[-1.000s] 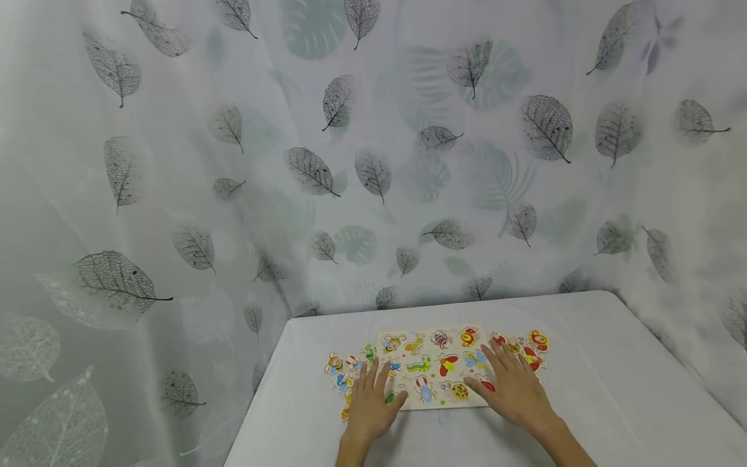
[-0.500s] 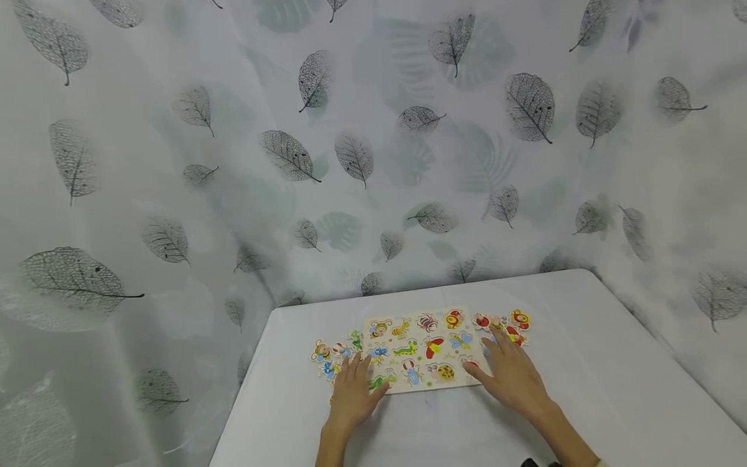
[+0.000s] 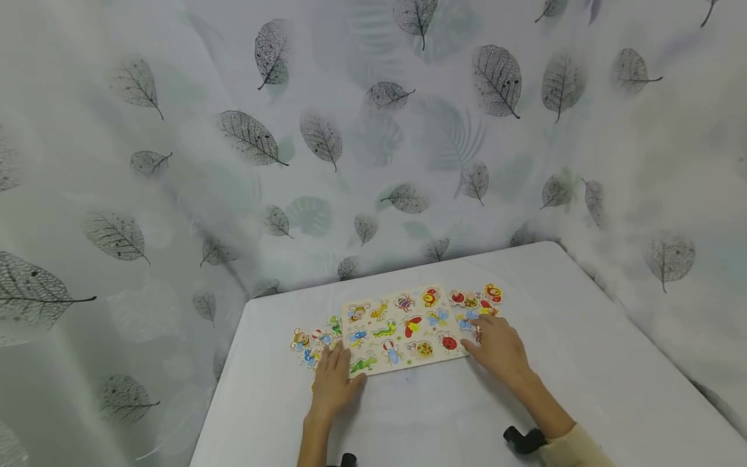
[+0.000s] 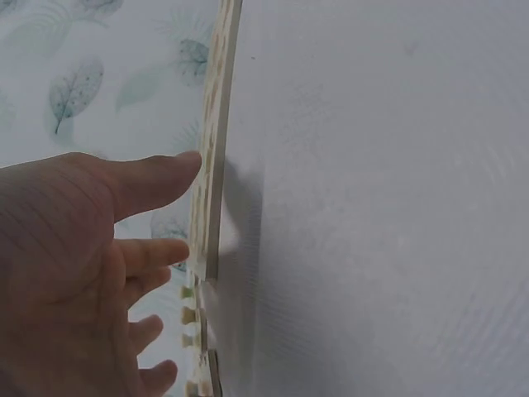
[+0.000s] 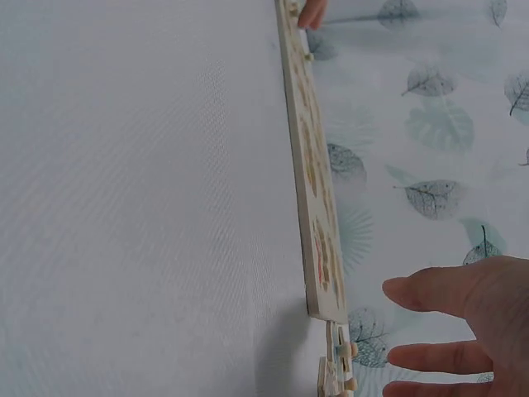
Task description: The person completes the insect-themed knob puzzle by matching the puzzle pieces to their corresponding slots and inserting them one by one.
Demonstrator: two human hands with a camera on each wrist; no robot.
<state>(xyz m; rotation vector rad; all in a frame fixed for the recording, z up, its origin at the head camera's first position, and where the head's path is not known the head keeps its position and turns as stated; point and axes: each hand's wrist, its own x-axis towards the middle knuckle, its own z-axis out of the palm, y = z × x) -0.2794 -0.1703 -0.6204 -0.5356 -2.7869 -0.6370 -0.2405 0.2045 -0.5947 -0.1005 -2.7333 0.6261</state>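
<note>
A pale wooden puzzle board with coloured insect pictures lies flat on the table. My left hand is at its near left corner, fingers extended over loose insect pieces. In the left wrist view its thumb is outstretched beside the board's edge, and nothing is in the palm. My right hand is by the board's right edge, fingertips at other loose insect pieces. The right wrist view shows its fingers apart and holding nothing. Small knobs stand up from the pieces.
A white cloth covers the table. Behind and to the left hangs a pale curtain with printed leaves. Dark wrist-worn devices show near both forearms, with a beige sleeve on the right arm.
The head view has turned, so the table sits further left and higher. Both hands have drawn outward from the board, uncovering the green insect at its left corner and the ladybird at its right.
</note>
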